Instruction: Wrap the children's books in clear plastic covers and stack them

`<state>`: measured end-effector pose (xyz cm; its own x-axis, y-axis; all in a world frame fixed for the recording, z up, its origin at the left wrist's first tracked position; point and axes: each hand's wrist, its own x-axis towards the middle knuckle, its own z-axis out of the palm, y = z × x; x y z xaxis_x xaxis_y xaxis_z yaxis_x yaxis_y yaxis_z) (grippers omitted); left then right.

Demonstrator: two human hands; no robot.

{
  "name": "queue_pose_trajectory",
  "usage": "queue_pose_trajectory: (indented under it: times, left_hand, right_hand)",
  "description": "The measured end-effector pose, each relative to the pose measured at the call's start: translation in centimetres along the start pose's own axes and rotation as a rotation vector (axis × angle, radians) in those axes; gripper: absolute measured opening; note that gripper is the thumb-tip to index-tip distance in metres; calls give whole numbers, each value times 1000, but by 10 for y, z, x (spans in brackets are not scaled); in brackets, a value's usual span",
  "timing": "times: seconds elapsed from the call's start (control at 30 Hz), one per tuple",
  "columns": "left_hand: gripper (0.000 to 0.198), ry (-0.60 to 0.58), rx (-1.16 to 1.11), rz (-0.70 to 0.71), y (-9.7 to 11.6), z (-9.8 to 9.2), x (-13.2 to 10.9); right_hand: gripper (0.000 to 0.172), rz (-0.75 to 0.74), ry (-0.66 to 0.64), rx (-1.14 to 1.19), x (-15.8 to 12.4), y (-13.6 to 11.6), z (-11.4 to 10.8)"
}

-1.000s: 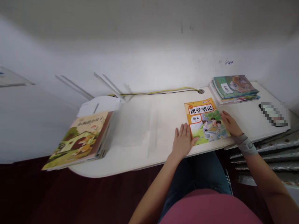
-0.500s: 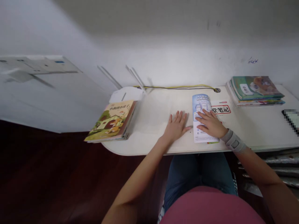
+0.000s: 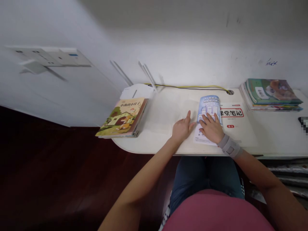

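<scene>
My right hand (image 3: 211, 128), with a grey band round the wrist, presses flat with fingers apart on a blue and white printed page (image 3: 209, 106). This page lies over the left part of a white book (image 3: 231, 120) with red and black lettering. Just left of the page is my left hand (image 3: 181, 128), index finger and thumb stretched out and apart, the other fingers less plain. It holds nothing visible. Beneath and left of it, faint edges suggest a clear plastic sheet (image 3: 165, 110) on the white desk (image 3: 149, 146).
A stack of picture books (image 3: 122, 118) stands at the desk's left end, in front of a white router (image 3: 138, 91) with antennas. Another book stack (image 3: 271, 93) is at the back right. A dark-edged device (image 3: 302, 123) lies far right. Cables (image 3: 192, 87) run along the wall.
My left hand has gone from lying flat with spread fingers to pointing its index finger beside the page. My right hand has slid slightly left and more of the white book shows. The camera view has shifted.
</scene>
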<state>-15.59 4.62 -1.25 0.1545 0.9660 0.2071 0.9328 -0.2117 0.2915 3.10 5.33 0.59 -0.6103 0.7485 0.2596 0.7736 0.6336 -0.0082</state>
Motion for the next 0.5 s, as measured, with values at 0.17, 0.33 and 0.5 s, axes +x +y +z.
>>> queue_pose_trajectory:
  times: [0.17, 0.33, 0.5]
  left_hand:
    - [68, 18, 40, 70, 3, 0, -1]
    - [61, -68, 89, 115, 3, 1, -1]
    - [61, -97, 88, 105, 2, 1, -1]
  right_hand:
    - [42, 4, -5, 81, 6, -10, -2]
    - [43, 111, 39, 157, 52, 29, -12]
    - [60, 348, -47, 144, 101, 80, -10]
